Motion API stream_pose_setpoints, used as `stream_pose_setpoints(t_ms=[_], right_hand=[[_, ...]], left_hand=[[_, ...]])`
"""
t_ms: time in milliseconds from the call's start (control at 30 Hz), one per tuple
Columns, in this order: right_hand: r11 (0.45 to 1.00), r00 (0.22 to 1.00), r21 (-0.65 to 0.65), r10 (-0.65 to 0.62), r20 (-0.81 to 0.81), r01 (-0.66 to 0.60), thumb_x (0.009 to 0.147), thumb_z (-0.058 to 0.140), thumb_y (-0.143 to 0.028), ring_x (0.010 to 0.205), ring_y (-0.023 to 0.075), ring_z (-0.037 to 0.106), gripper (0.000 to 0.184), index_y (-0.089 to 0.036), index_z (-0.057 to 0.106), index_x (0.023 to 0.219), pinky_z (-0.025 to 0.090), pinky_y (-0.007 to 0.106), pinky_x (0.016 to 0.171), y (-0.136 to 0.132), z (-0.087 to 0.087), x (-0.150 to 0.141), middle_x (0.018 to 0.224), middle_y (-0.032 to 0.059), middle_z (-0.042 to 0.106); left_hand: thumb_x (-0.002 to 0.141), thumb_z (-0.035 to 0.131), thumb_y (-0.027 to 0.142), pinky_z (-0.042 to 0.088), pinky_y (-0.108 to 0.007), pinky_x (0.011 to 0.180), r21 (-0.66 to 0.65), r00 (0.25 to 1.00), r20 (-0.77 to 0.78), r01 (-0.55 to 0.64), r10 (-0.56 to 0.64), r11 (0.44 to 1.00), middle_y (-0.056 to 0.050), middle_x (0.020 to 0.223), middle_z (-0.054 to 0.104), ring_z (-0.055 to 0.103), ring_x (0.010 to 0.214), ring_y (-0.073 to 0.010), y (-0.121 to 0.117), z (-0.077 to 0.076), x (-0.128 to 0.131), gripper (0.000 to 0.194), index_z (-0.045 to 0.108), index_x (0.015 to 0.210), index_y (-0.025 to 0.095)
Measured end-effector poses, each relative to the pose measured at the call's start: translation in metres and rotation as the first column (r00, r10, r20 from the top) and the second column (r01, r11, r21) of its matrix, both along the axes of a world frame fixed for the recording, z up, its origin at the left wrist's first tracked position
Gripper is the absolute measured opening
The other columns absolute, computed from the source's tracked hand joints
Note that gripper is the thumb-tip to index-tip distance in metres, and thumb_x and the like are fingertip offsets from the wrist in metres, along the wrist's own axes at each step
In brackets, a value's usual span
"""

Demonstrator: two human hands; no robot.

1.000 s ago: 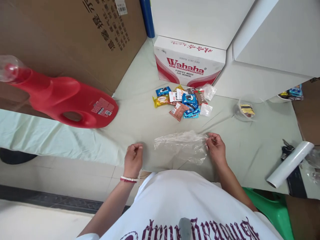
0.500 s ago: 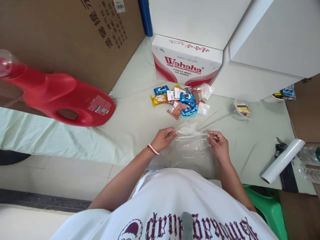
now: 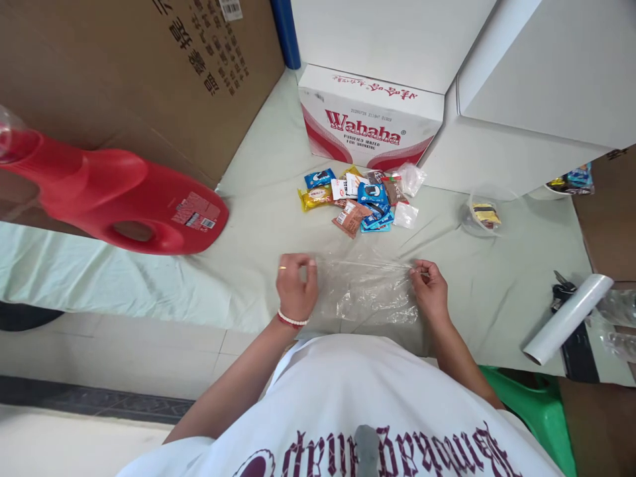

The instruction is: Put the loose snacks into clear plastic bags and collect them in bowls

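Note:
A crinkled piece of clear plastic film (image 3: pixel 370 288) is stretched between my hands, low over the cloth-covered table. Whether it is a bag or a single sheet I cannot tell. At its left edge is my left hand (image 3: pixel 297 286), fingers curled and somewhat blurred, thumb against the film's side. My right hand (image 3: pixel 430 286) pinches the right edge between thumb and fingers. Just beyond the film lies a pile of wrapped snacks (image 3: pixel 372 193) in blue, yellow, brown and white packets. Beside the pile are crumpled clear wrappers (image 3: pixel 406 215).
Behind the snacks stands a white and red Wahaha carton (image 3: pixel 370 122). A red jug (image 3: pixel 124 199) lies at the left by a large brown box (image 3: pixel 124 86). To the right are a clear cup (image 3: pixel 481 213), a white roll (image 3: pixel 569 319) and keys (image 3: pixel 562 285).
My left hand has moved left and turned, drawing the film out wider and flatter. My right hand has hardly moved and keeps its pinch. The snack pile is unchanged.

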State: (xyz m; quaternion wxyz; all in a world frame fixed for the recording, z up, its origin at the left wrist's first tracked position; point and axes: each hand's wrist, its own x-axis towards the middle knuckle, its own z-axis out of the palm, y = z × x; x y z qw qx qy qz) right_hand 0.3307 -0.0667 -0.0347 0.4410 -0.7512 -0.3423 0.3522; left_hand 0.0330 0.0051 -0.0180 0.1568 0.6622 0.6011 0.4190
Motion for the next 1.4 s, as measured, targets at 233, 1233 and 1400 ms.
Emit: stream_pose_setpoints(t_ms=[233, 1233, 1400], right_hand=[[0.988, 0.908, -0.12, 0.137, 0.396, -0.096, 0.084, 0.063, -0.054, 0.082, 0.0194, 0.058, 0.057, -0.018, 0.061, 0.128, 0.052, 0.037, 0.079, -0.005, 0.003, 0.017, 0.11, 0.009, 0.064], [0.674, 0.331, -0.27, 0.621, 0.711, -0.688, 0.08, 0.068, -0.017, 0.133, 0.0321, 0.053, 0.075, -0.018, 0.047, 0.152, 0.047, 0.043, 0.105, 0.219, 0.063, -0.008, 0.156, 0.0134, 0.047], [0.656, 0.259, -0.451, 0.698, 0.668, -0.605, 0.084, 0.074, -0.031, 0.119, 0.0343, 0.06, 0.058, -0.015, 0.059, 0.138, 0.049, 0.045, 0.1, 0.241, 0.07, -0.021, 0.138, 0.0172, 0.06]], left_hand=[[0.096, 0.056, 0.034, 0.029, -0.058, 0.12, -0.251, 0.758, -0.465, 0.383, -0.458, 0.889, -0.022, 0.156, 0.048, 0.043, 0.146, -0.0352, -0.017, -0.023, 0.019, 0.05, 0.056, 0.142, 0.014], [0.103, 0.034, 0.046, 0.01, -0.068, 0.126, -0.392, 0.691, -0.537, 0.302, -0.483, 0.869, -0.017, 0.168, 0.029, 0.03, 0.156, -0.0331, -0.027, -0.026, -0.001, 0.065, 0.036, 0.16, 0.012], [0.101, 0.04, 0.048, 0.008, -0.067, 0.126, -0.363, 0.711, -0.522, 0.314, -0.471, 0.877, -0.018, 0.167, 0.032, 0.032, 0.155, -0.034, -0.027, -0.028, 0.0, 0.068, 0.036, 0.16, 0.014]])
